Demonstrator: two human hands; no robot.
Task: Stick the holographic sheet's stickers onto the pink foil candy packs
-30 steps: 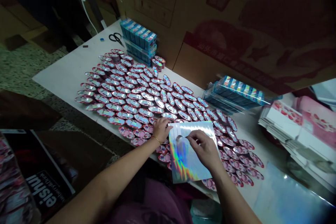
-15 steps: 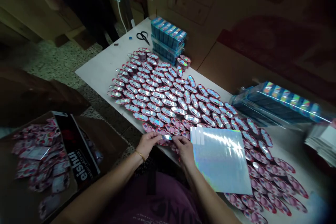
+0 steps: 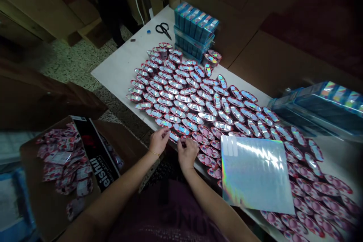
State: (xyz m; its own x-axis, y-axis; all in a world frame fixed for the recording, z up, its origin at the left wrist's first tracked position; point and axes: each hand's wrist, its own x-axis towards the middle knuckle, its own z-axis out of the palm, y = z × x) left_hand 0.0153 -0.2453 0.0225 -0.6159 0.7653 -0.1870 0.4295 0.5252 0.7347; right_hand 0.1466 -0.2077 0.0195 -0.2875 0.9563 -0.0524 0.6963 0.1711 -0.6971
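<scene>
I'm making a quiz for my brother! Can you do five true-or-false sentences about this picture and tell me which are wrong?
1. An oval piece sits between the left hand and the right hand. True.
2. The scissors are in the right hand. False: they lie on the table.
3. The shiny sheet rests on some oval pieces. True.
4. The open box holds shoes. False: it holds small packets.
5. A bracelet is on the left wrist. True.
</scene>
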